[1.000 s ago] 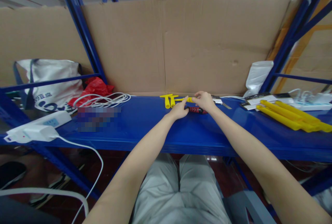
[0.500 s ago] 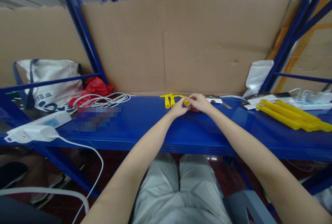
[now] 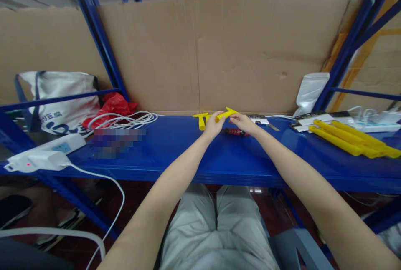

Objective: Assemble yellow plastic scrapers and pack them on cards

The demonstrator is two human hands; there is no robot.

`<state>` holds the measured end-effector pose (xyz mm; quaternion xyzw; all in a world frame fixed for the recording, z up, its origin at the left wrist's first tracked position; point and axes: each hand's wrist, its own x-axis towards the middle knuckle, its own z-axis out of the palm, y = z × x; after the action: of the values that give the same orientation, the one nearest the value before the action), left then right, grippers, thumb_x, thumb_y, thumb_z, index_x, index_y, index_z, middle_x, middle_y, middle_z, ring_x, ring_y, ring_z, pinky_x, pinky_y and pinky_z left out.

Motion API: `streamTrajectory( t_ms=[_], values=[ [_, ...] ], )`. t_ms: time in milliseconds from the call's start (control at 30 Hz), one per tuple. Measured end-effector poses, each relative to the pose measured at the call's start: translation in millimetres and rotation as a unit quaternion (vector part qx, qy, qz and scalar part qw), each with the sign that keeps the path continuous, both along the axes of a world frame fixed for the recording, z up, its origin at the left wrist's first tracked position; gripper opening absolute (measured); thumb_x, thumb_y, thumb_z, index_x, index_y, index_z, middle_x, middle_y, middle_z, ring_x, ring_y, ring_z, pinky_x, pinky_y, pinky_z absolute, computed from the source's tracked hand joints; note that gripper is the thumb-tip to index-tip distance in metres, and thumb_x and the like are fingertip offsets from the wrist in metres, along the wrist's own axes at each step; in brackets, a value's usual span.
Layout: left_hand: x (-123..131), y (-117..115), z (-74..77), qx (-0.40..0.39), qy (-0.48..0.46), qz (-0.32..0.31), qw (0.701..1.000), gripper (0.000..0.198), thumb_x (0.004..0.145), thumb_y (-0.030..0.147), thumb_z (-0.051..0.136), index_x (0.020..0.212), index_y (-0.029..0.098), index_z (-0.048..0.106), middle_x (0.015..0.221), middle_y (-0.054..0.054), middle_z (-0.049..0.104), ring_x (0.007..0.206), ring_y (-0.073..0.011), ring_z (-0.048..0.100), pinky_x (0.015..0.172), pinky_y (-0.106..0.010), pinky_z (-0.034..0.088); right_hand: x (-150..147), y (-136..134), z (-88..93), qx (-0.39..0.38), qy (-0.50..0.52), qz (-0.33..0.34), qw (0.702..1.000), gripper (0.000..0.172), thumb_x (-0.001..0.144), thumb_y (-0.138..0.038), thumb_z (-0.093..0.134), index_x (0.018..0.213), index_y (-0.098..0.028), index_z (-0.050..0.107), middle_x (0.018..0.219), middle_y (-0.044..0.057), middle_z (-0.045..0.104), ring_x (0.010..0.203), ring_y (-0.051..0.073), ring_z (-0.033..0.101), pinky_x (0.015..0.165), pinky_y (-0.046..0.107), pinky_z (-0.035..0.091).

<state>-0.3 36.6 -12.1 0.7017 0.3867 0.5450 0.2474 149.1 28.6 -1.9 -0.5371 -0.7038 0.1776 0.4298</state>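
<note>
A yellow T-shaped tool (image 3: pixel 224 115) with a round handle and a crosspiece lies slanted in my left hand (image 3: pixel 213 126), whose fingers are closed around the handle end. My right hand (image 3: pixel 244 123) has its fingers pinched at the crosspiece end; its fingertips are partly hidden. Beneath the hands a red and black grip handle (image 3: pixel 235 132) lies on the blue shelf (image 3: pixel 175 149). Just left of my left hand lie yellow T-shaped tools (image 3: pixel 201 122) of the same look, one half covered by the hand.
Several long yellow tubes (image 3: pixel 351 138) lie at the right, near black and white cards (image 3: pixel 308 123). A thin metal blade (image 3: pixel 273 127) sits beyond my right hand. Coiled white cables (image 3: pixel 134 119), a red plastic bag (image 3: pixel 115 105) and a white power strip (image 3: pixel 46 153) are at left. Cardboard (image 3: pixel 244 53) stands behind.
The yellow tool has turned from end-on to lying slanted, its crosspiece now showing at the upper right. My right hand has shifted slightly right and down, uncovering more of the red and black handle.
</note>
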Motion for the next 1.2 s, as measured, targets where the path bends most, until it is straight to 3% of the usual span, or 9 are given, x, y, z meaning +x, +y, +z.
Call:
streamTrajectory(
  t_ms=[100, 200, 300, 400, 500, 600, 767, 1000, 1200],
  values=[
    [0.2, -3.7, 5.9, -0.021, -0.053, -0.038, 0.998, 0.03, 0.083, 0.018, 0.057, 0.112, 0.016, 0.062, 0.115, -0.009, 0.066, 0.11, -0.0185, 0.058, 0.098, -0.032, 0.041, 3.1, -2.4, 3.7, -0.034, 0.107, -0.015, 0.994, 0.023, 0.088, -0.024, 0.044, 0.098, -0.016, 0.063, 0.106, 0.009, 0.067, 0.089, 0.016, 0.064, 0.082, 0.033, 0.049],
    [1.3, -9.2, 8.4, -0.086, -0.085, -0.114, 0.986, 0.04, 0.085, 0.023, 0.056, 0.124, 0.016, 0.055, 0.105, -0.011, 0.069, 0.097, -0.0177, 0.065, 0.088, -0.031, 0.048, 8.1, -5.5, 10.9, -0.042, 0.223, -0.05, 0.973, 0.025, 0.092, -0.031, 0.039, 0.104, -0.02, 0.058, 0.111, 0.007, 0.065, 0.086, 0.013, 0.065, 0.072, 0.028, 0.052],
    [2.1, -14.6, 9.0, -0.146, -0.076, -0.166, 0.972, 0.048, 0.088, 0.025, 0.054, 0.134, 0.015, 0.045, 0.093, -0.01, 0.071, 0.072, -0.013, 0.068, 0.075, -0.028, 0.053, 15.9, -6.4, 18.6, -0.015, 0.329, -0.077, 0.941, 0.024, 0.093, -0.029, 0.036, 0.106, -0.021, 0.054, 0.105, 0.006, 0.066, 0.071, 0.011, 0.066, 0.058, 0.022, 0.051],
    [2.8, -17.1, 7.9, -0.15, -0.033, -0.17, 0.973, 0.047, 0.086, 0.022, 0.054, 0.132, 0.014, 0.046, 0.088, -0.008, 0.071, 0.056, -0.0086, 0.063, 0.066, -0.025, 0.054, 25.4, -4.5, 23.1, 0.007, 0.382, -0.096, 0.919, 0.024, 0.092, -0.027, 0.035, 0.107, -0.018, 0.052, 0.092, 0.005, 0.066, 0.057, 0.01, 0.063, 0.047, 0.02, 0.048],
    [3.9, -16.2, 4.1, -0.108, 0.033, -0.132, 0.985, 0.041, 0.083, 0.019, 0.058, 0.123, 0.013, 0.054, 0.089, -0.008, 0.071, 0.059, -0.0097, 0.064, 0.066, -0.025, 0.054, 33.0, -1.2, 23.1, 0.018, 0.365, -0.115, 0.924, 0.023, 0.091, -0.029, 0.037, 0.106, -0.018, 0.05, 0.086, 0.005, 0.066, 0.052, 0.01, 0.062, 0.043, 0.019, 0.046],
    [3.5, -14.6, -0.3, -0.045, 0.115, -0.072, 0.99, 0.035, 0.079, 0.02, 0.061, 0.113, 0.012, 0.061, 0.098, -0.009, 0.07, 0.078, -0.0161, 0.066, 0.077, -0.03, 0.053, 35.3, 0.6, 21.8, 0.019, 0.335, -0.132, 0.932, 0.022, 0.091, -0.031, 0.037, 0.107, -0.019, 0.047, 0.084, 0.004, 0.066, 0.05, 0.009, 0.061, 0.04, 0.017, 0.044],
    [-1.5, -16.9, -2.3, 0.032, 0.226, 0.001, 0.974, 0.038, 0.078, 0.027, 0.061, 0.115, 0.015, 0.06, 0.112, -0.01, 0.066, 0.103, -0.0236, 0.061, 0.092, -0.036, 0.046, 26.7, -4.5, 23.4, 0.025, 0.296, -0.148, 0.943, 0.024, 0.087, -0.019, 0.04, 0.11, -0.018, 0.042, 0.077, 0.001, 0.065, 0.041, 0.007, 0.055, 0.035, 0.015, 0.037],
    [-4.5, -18.7, -0.2, 0.038, 0.289, 0.047, 0.955, 0.037, 0.082, 0.028, 0.056, 0.117, 0.017, 0.058, 0.111, -0.009, 0.066, 0.104, -0.025, 0.06, 0.092, -0.037, 0.045, 4.9, -13.6, 19.6, 0.013, 0.196, -0.063, 0.978, 0.019, 0.085, -0.017, 0.049, 0.103, -0.013, 0.05, 0.067, 0.001, 0.065, 0.039, 0.006, 0.052, 0.039, 0.015, 0.039],
    [-7.2, -19.2, 3.5, 0.058, 0.285, 0.069, 0.954, 0.034, 0.086, 0.025, 0.05, 0.118, 0.015, 0.057, 0.112, -0.011, 0.065, 0.109, -0.0248, 0.058, 0.095, -0.037, 0.042, 1.4, -20.9, 19.0, -0.003, 0.16, 0.014, 0.987, 0.013, 0.081, -0.019, 0.06, 0.093, -0.014, 0.058, 0.062, -0.001, 0.064, 0.042, 0.005, 0.053, 0.041, 0.015, 0.04]
  ],
)
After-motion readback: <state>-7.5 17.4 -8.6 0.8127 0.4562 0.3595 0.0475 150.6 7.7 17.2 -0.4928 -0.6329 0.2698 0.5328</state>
